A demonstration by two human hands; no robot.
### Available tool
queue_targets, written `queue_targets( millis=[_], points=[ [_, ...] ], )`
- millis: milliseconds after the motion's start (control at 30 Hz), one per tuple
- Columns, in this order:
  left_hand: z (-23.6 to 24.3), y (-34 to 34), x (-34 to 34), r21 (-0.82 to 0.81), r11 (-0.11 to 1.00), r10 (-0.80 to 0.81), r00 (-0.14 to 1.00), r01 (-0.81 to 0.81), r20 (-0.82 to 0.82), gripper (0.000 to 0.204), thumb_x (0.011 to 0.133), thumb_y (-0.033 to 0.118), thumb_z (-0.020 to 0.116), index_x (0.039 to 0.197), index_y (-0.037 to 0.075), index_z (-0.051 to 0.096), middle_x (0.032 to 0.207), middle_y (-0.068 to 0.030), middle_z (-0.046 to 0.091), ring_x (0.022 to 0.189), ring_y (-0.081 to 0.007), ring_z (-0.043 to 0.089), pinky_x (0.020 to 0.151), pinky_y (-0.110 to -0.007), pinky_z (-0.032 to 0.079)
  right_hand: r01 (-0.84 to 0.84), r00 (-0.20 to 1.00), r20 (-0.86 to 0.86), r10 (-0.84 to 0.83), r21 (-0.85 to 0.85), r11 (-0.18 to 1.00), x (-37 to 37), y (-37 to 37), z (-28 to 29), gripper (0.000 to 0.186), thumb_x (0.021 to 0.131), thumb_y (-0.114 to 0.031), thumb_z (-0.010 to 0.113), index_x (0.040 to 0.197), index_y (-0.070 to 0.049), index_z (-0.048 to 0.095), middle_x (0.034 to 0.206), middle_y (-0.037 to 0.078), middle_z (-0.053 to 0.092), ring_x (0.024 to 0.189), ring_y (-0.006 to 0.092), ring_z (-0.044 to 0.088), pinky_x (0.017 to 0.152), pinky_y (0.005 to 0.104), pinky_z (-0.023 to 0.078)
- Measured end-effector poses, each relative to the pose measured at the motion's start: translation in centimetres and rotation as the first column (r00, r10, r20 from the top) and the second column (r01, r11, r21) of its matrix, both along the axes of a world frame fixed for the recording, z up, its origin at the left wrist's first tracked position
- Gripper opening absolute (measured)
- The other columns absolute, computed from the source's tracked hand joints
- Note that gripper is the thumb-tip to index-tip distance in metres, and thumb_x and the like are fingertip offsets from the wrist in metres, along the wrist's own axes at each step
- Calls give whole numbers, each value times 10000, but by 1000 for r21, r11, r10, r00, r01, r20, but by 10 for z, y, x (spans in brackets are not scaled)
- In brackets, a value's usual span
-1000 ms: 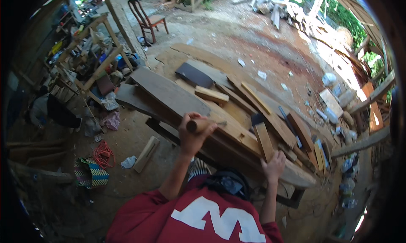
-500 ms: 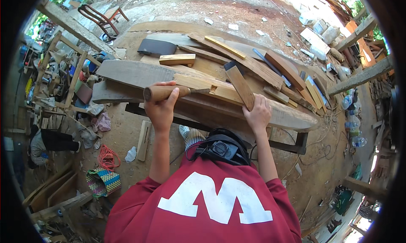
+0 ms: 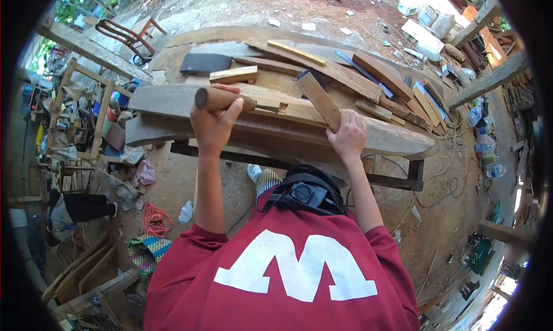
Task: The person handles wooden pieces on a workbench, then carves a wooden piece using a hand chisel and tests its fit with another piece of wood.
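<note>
My left hand (image 3: 212, 126) is closed round the wooden handle of a chisel (image 3: 230, 100). Its blade points right, with the tip at the edge of a small square notch (image 3: 283, 108) cut in a long wooden beam (image 3: 164, 98). The beam lies crosswise in front of me. My right hand (image 3: 347, 134) grips the near end of what looks like a hammer (image 3: 318, 99), a flat wooden handle with a dark block at its far end. The hammer slants over the beam, right of the notch; whether it touches the wood I cannot tell.
Past the beam lie several wooden strips (image 3: 322, 66), a short block (image 3: 233, 74) and a dark curved sheet (image 3: 205, 64). A dark frame (image 3: 413, 175) stands below it. Clutter fills the left side, near a woven basket (image 3: 151, 251). A chair (image 3: 129, 37) stands far left.
The view has shifted slightly. The chisel's handle end has come up, so the tool slopes more toward the notch. Both hands keep their hold.
</note>
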State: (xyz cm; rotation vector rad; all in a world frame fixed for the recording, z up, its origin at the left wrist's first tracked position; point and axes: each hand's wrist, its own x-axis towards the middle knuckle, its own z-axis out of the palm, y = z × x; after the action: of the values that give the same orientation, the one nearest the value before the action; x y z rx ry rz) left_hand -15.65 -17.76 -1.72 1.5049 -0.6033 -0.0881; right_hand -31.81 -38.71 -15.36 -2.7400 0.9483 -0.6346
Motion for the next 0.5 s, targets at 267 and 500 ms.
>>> queue_targets(
  millis=[267, 500],
  points=[
    [11, -15, -17, 155, 988, -10, 986, -16, 164, 199, 733, -23, 657, 914, 13, 584, 885, -59, 627, 788, -110, 614, 692, -240, 517, -2, 1000, 7, 1, 21, 1000, -1, 1, -1, 539, 609, -289, 727, 1060, -77, 520, 1150, 85, 537, 1123, 234, 477, 898, 382, 385],
    [17, -20, -13, 260, 966, -38, 986, -4, 159, 212, 744, -13, 659, 928, 4, 556, 909, -81, 635, 825, -113, 597, 741, -239, 489, -7, 1000, 11, 7, 24, 1000, -3, 0, -4, 543, 611, -287, 726, 1068, -81, 518, 1136, 94, 546, 1119, 241, 484, 901, 385, 385]
  ],
)
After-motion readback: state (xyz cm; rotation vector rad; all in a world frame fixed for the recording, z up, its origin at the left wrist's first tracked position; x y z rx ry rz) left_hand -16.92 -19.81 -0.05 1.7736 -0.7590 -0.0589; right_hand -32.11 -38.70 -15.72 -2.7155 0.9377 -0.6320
